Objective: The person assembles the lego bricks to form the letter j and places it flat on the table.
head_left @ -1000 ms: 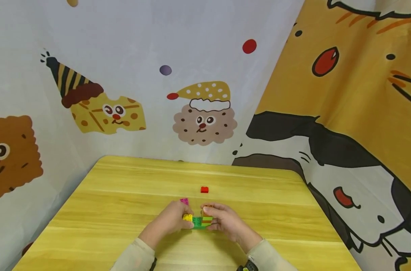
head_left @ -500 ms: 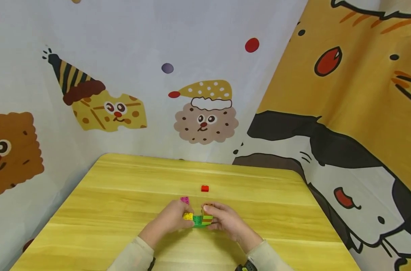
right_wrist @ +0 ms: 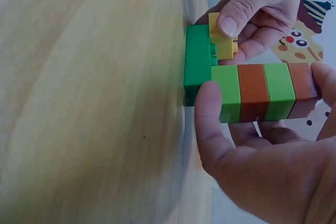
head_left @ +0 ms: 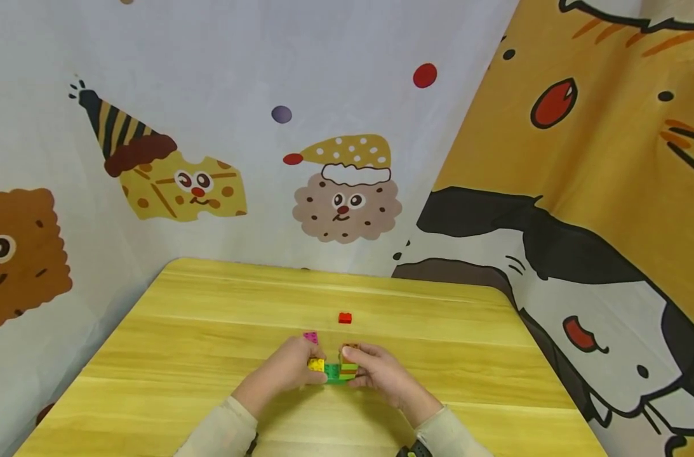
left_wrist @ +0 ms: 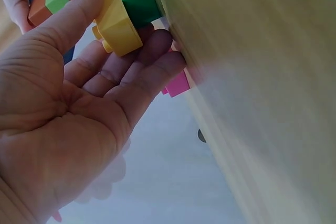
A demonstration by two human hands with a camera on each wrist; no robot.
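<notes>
Near the middle of the table in the head view, my left hand point(head_left: 284, 370) pinches a yellow toy building brick point(left_wrist: 119, 24) between thumb and fingers. That brick sits against the studded top of a dark green brick point(right_wrist: 197, 59), at its left end; whether it is fully pressed on I cannot tell. From the green brick's right end rises a stack point(right_wrist: 253, 93) of alternating light green and brown bricks. My right hand point(head_left: 383, 377) grips this stack, with fingers curled around it. Fingers hide parts of the stack and the yellow brick in the head view.
A pink brick point(head_left: 310, 337) lies just beyond the left hand, partly covered by it. Farther back on the wooden table point(head_left: 238, 304) is a small red brick point(head_left: 345, 318). A cartoon-printed cloth point(head_left: 238, 95) hangs behind and beside the table.
</notes>
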